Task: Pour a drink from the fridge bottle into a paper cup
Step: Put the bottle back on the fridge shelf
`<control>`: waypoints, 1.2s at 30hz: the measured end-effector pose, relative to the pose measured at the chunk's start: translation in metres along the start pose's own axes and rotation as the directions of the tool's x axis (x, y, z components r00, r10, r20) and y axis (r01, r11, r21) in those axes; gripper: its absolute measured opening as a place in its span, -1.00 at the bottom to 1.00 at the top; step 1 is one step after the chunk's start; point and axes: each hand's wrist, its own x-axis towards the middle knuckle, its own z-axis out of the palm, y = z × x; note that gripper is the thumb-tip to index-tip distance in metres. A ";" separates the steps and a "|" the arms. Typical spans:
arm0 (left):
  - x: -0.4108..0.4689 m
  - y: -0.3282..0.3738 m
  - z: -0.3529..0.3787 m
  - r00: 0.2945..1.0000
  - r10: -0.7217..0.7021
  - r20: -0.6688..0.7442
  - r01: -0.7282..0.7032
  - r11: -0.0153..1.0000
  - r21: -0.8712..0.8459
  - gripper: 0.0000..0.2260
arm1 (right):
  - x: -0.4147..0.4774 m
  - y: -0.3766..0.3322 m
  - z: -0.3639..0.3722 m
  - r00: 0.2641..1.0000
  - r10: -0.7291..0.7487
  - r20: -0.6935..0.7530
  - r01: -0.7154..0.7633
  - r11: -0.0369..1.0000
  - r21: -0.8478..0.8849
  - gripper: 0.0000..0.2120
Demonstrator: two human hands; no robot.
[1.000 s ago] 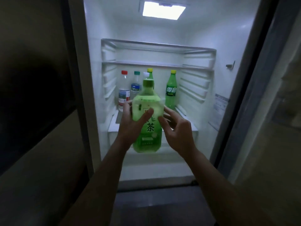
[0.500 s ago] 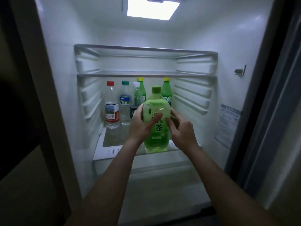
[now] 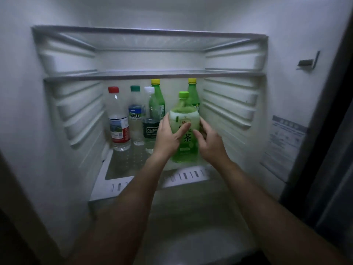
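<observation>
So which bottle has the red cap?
The clear water bottle farthest left on the shelf. Its cap is red; the others have dark green, white, yellow or light green caps.

Green tea bottle (image 3: pixel 185 134), green cap; water bottle (image 3: pixel 118 123), red cap.

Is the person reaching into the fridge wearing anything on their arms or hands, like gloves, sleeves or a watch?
Nothing that shows. The left hand and right hand are bare, with no gloves, and no rings can be made out. Both forearms are uncovered up to the frame's edge: no sleeves, watch or bracelet in view.
</observation>
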 end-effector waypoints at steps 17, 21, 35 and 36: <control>0.044 -0.016 0.027 0.993 -0.048 -0.106 0.070 0.972 0.223 -0.44 | 0.051 0.038 0.031 0.992 0.130 0.000 -0.130 0.991 0.018 -0.54; 0.047 -0.012 0.030 0.991 -0.075 -0.112 0.100 0.968 0.231 -0.45 | 0.057 0.040 0.032 0.989 0.145 0.019 -0.145 0.989 0.000 -0.55; 0.010 0.041 0.009 0.970 -0.245 0.000 0.216 0.855 0.471 -0.59 | 0.034 0.016 0.010 0.967 0.231 0.108 -0.183 0.923 -0.338 -0.65; 0.003 0.042 0.006 0.981 -0.194 0.013 0.164 0.863 0.478 -0.62 | 0.028 0.014 0.005 0.968 0.220 0.119 -0.161 0.912 -0.377 -0.71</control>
